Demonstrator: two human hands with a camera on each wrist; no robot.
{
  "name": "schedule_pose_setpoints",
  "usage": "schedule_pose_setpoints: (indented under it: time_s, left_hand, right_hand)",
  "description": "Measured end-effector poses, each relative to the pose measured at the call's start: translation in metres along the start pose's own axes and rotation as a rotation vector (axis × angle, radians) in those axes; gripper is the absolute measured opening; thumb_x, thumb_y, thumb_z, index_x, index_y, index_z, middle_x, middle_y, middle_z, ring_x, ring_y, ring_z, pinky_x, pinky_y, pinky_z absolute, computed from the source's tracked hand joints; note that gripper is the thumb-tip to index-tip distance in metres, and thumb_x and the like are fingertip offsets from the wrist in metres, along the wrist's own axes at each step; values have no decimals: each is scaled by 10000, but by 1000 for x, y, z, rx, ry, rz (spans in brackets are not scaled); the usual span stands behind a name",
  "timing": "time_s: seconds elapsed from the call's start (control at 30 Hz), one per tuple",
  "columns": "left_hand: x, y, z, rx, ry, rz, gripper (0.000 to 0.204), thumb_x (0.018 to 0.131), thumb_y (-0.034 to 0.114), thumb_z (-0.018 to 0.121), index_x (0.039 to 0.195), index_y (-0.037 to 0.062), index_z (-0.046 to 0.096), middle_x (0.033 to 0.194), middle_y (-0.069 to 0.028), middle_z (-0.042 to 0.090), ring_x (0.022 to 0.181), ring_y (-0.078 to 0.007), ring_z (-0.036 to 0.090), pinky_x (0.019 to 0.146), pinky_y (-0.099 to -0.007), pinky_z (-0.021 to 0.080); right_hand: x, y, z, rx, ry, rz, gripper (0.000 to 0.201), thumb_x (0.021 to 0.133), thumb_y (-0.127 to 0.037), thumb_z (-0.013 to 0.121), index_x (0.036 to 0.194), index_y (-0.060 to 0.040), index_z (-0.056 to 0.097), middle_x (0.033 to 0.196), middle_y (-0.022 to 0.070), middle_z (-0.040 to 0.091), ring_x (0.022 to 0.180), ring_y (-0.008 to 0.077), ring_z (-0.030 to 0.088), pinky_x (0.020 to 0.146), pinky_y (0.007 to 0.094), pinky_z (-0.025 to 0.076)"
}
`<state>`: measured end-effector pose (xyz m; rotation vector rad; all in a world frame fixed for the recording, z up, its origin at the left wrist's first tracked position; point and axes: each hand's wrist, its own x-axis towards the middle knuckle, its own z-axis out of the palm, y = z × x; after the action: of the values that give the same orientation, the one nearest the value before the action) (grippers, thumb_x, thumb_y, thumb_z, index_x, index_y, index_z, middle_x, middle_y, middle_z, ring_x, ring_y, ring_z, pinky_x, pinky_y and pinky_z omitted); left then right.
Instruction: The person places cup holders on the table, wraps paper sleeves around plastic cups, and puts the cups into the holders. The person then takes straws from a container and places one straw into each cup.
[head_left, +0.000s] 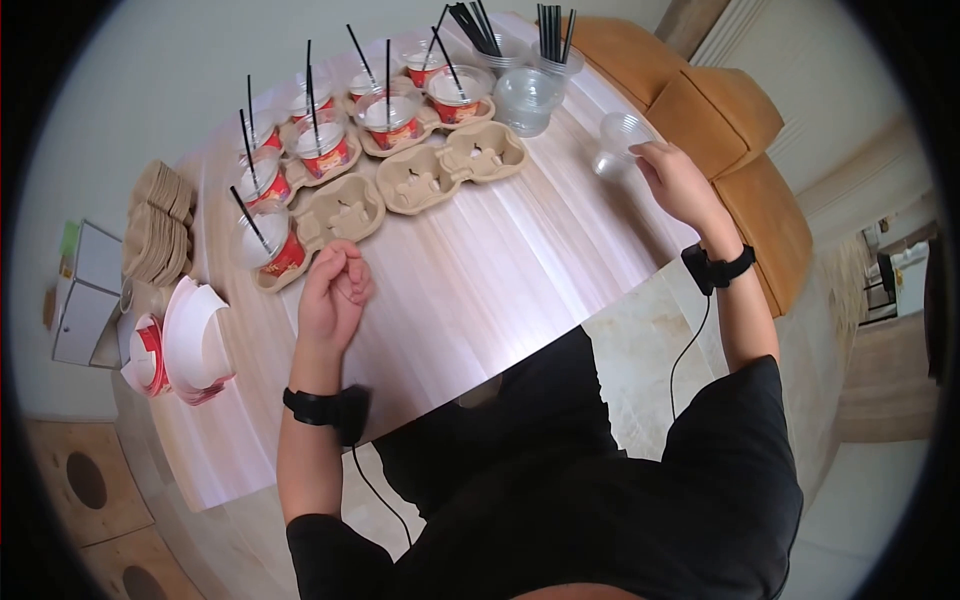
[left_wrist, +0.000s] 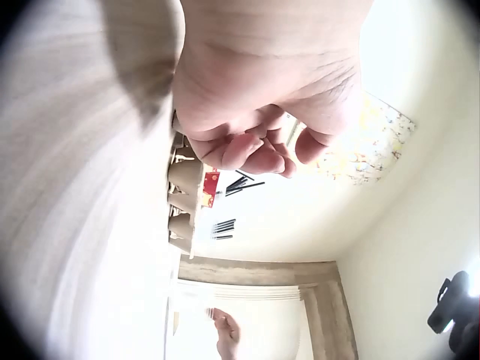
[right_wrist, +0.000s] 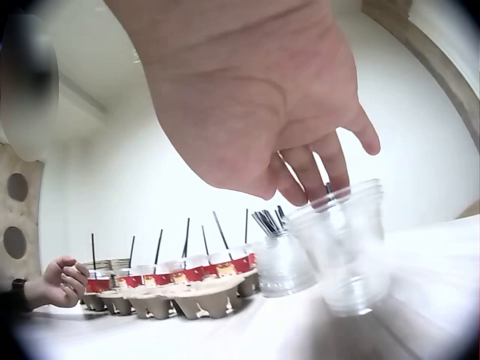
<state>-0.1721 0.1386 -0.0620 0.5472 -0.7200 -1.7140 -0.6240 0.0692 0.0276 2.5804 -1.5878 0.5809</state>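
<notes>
My right hand (head_left: 677,182) is at the right of the table, holding a clear plastic cup (head_left: 618,143) by its rim. In the right wrist view the cup (right_wrist: 341,247) tilts and looks blurred, with fingertips right at its rim. My left hand (head_left: 336,290) rests at the table's near side with loosely curled fingers and nothing in them. Beside it is a cardboard cup carrier (head_left: 345,205) with a red-and-white cup (head_left: 275,245) and straw in one end. Another carrier (head_left: 420,178) has bare sockets facing me.
Behind stand several filled red cups (head_left: 322,142) with black straws. Clear cup stacks (head_left: 525,100) and straws (head_left: 552,35) in clear cups are at the back right. Stacked carriers (head_left: 158,225) and white paper pieces (head_left: 195,340) lie at the left. A brown sofa (head_left: 705,120) borders the table's right.
</notes>
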Motion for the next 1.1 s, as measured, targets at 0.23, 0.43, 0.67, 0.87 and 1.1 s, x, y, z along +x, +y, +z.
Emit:
schedule_pose_setpoints:
  time_s: [0.23, 0.43, 0.67, 0.87, 1.1]
  left_hand:
    - [3, -8, -7, 2, 52, -24, 142, 919, 176, 504, 952, 39, 525, 718, -22, 443, 656, -116, 407, 576, -244, 350]
    - [3, -3, -10, -139, 55, 6, 144, 919, 176, 507, 972, 45, 535, 744, -22, 457, 682, -124, 419, 599, -252, 355]
    - [3, 0, -12, -154, 35, 41, 146, 916, 178, 510, 978, 47, 529, 775, -23, 463, 722, -127, 435, 630, -257, 367]
    - [0, 3, -7, -157, 16, 60, 146, 920, 179, 507, 979, 48, 532, 787, -22, 468, 730, -130, 433, 640, -261, 368]
    - [-1, 1, -8, -46, -159, 122, 315, 908, 258, 555, 1133, 42, 510, 993, -73, 557, 912, -169, 518, 765, -289, 424]
  right_hand:
    - [-2, 15, 13, 36, -32, 96, 166, 838, -2, 545, 971, 41, 635, 903, 213, 655, 873, 381, 608, 799, 405, 484]
    - [3, 19, 12, 5, -78, 41, 149, 834, -25, 577, 941, 44, 656, 907, 222, 658, 848, 373, 630, 768, 403, 497]
    - [16, 17, -9, 24, -59, 78, 151, 844, -72, 614, 939, 21, 685, 880, 223, 662, 811, 370, 639, 747, 389, 504]
    - [32, -18, -37, -88, 182, 186, 175, 857, -137, 650, 937, 13, 690, 834, 206, 671, 728, 302, 656, 653, 338, 493]
    - [37, -85, -16, 857, 117, -36, 147, 875, -110, 662, 913, 25, 708, 883, 68, 712, 806, 111, 645, 735, 244, 504]
